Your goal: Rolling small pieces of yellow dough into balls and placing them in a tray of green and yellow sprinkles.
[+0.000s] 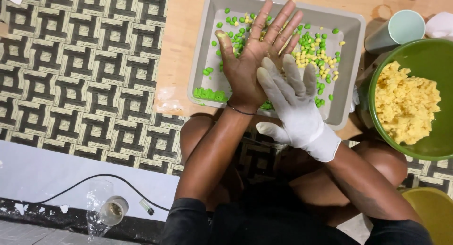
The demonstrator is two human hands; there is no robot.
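My bare left hand is stretched flat over a grey rectangular tray, fingers spread and pointing away from me. My right hand, in a white glove, lies across the left one with its fingertips on the heel of that hand. Its fingers are spread too. Whether anything lies between the two hands is hidden. Several small green balls and yellow balls are scattered in the tray. A smear of green dough sits at the tray's near left corner.
A green bowl of crumbly yellow dough stands at the right, a pale teal cup behind it. The tray rests on a wooden board over a patterned woven mat. A black cable and a small round jar lie at the lower left.
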